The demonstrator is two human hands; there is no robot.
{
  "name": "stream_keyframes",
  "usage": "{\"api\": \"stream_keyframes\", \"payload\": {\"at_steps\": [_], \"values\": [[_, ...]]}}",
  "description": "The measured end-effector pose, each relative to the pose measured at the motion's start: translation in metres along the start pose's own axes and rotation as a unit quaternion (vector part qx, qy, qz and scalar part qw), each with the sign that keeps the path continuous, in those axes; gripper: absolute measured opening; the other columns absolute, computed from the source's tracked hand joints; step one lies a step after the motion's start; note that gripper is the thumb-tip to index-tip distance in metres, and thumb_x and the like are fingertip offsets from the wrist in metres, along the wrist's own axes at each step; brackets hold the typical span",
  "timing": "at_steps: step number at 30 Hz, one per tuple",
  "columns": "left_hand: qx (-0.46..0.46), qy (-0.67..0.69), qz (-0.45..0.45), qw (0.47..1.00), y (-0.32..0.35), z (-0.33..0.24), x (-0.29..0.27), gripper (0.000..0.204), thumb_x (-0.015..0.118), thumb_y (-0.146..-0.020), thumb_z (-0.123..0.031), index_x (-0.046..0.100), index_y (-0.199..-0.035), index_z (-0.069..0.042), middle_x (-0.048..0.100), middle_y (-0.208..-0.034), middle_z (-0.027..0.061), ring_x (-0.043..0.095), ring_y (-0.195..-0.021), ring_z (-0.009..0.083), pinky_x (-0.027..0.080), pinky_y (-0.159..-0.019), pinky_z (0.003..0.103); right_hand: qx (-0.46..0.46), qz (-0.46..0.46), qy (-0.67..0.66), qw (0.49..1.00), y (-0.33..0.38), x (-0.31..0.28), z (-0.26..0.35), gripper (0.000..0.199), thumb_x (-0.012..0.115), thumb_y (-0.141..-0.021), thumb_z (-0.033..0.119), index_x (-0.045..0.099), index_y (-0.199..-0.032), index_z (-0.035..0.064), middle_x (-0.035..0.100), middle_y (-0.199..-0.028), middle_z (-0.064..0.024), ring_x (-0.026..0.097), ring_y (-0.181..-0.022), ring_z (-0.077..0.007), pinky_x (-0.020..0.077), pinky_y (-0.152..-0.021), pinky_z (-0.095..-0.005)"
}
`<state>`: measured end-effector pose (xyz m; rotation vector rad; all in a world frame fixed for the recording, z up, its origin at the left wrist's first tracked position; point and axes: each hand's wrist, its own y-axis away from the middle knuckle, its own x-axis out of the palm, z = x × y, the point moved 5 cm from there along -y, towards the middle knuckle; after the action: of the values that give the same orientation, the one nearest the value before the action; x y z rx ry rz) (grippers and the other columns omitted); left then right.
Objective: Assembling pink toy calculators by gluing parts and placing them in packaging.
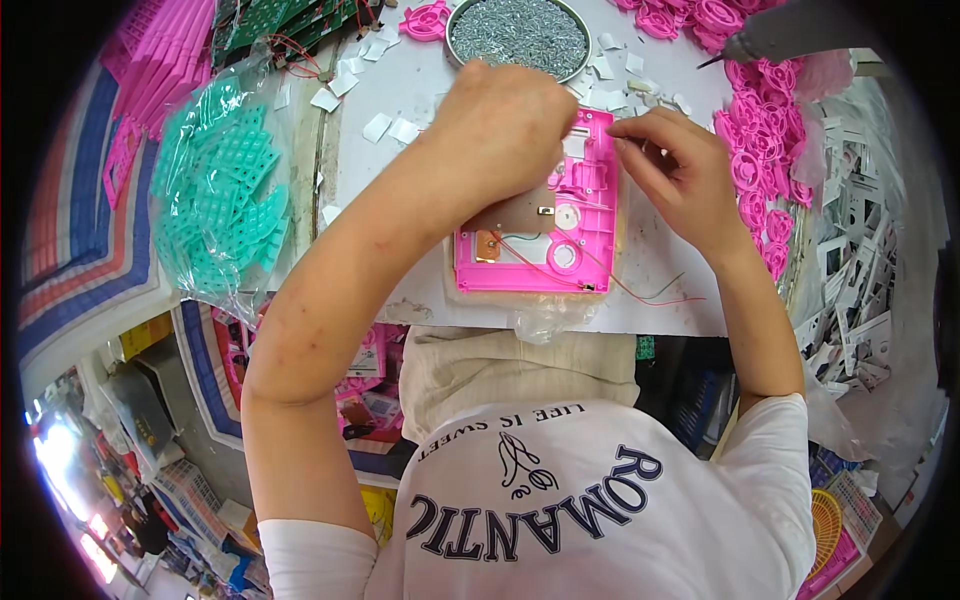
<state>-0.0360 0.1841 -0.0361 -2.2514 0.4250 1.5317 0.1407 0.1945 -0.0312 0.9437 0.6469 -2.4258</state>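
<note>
A pink plastic housing (pixel 600 240) lies open side up on a pale pad (pixel 470 298) in front of me. My left hand (pixel 510 125) is curled over its upper left part, the fingertips hidden underneath. Below that hand a brown circuit board (pixel 515 212) lies over the housing, tilted. Thin red and green wires (pixel 640 298) run from the board area past the housing's lower right corner. At the housing's upper right edge my right hand (pixel 685 175) has its thumb and index finger pinched together; what is between them is too small to make out.
A round tin of small screws (pixel 520 38) stands behind the housing. A dark-tipped tool (pixel 790 35) hangs at upper right. Pink ring-shaped parts (pixel 765 150) pile at right, beside white parts (pixel 850 270). Bagged turquoise keypads (pixel 225 190) lie at left, green circuit boards (pixel 270 25) behind.
</note>
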Motion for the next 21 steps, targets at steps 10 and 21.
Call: {"api": "stream_keyframes", "payload": {"at_steps": [10,21], "values": [[-0.072,0.041,-0.096,0.992,0.018,0.020,-0.020,0.014,0.064,-0.084,-0.014,0.074,-0.086,-0.006,0.071,-0.085,0.0119,0.068,-0.084,0.0333,0.050,-0.076,0.049,-0.065,0.099,0.238,0.964,-0.030,0.041,0.026,0.017,0.071,-0.074,0.019,0.068,-0.071,0.0027,0.067,-0.072,-0.0166,0.068,-0.067,-0.0353,0.0560,-0.062,-0.0458],[-0.015,0.043,-0.072,0.996,0.016,0.018,-0.008,0.014,0.069,-0.081,-0.014,0.074,-0.089,-0.004,0.068,-0.084,0.0117,0.067,-0.082,0.0325,0.053,-0.075,0.044,-0.006,0.086,0.175,0.981,-0.035,0.041,0.020,0.017,0.070,-0.076,0.021,0.070,-0.075,0.0038,0.068,-0.074,-0.0162,0.069,-0.070,-0.0352,0.0560,-0.065,-0.0458]]}}
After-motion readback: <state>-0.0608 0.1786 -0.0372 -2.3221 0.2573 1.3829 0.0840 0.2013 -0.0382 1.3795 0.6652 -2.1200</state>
